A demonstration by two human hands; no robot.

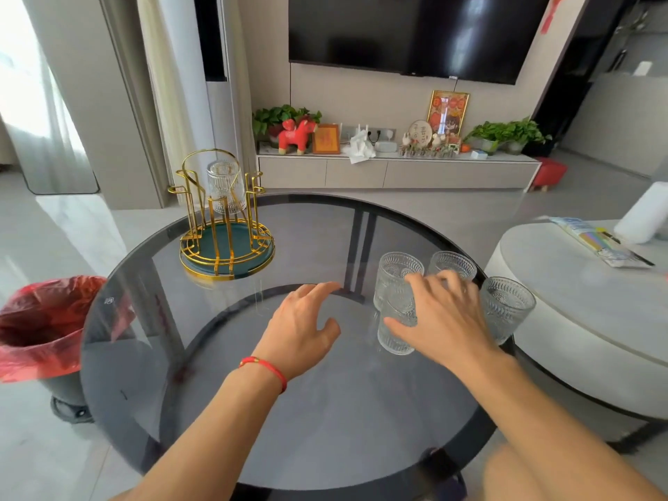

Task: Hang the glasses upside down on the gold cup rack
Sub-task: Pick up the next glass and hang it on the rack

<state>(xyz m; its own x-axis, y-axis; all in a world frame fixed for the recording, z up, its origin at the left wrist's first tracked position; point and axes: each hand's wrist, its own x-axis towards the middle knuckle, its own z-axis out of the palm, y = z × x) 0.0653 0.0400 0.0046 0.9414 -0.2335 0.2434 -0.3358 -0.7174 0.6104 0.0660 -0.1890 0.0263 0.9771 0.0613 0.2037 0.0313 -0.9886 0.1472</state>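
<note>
The gold cup rack with a green base stands at the far left of the round dark glass table. One ribbed glass hangs upside down on it. At the table's right side stand several clear embossed glasses. My right hand wraps around the nearest glass, thumb on its left side. Behind it are a glass and another; a further glass stands at the right edge. My left hand hovers over the table centre with fingers spread, holding nothing.
A bin with a red bag stands left of the table. A white round table with a packet and roll is at the right. A TV cabinet with plants and ornaments lines the far wall.
</note>
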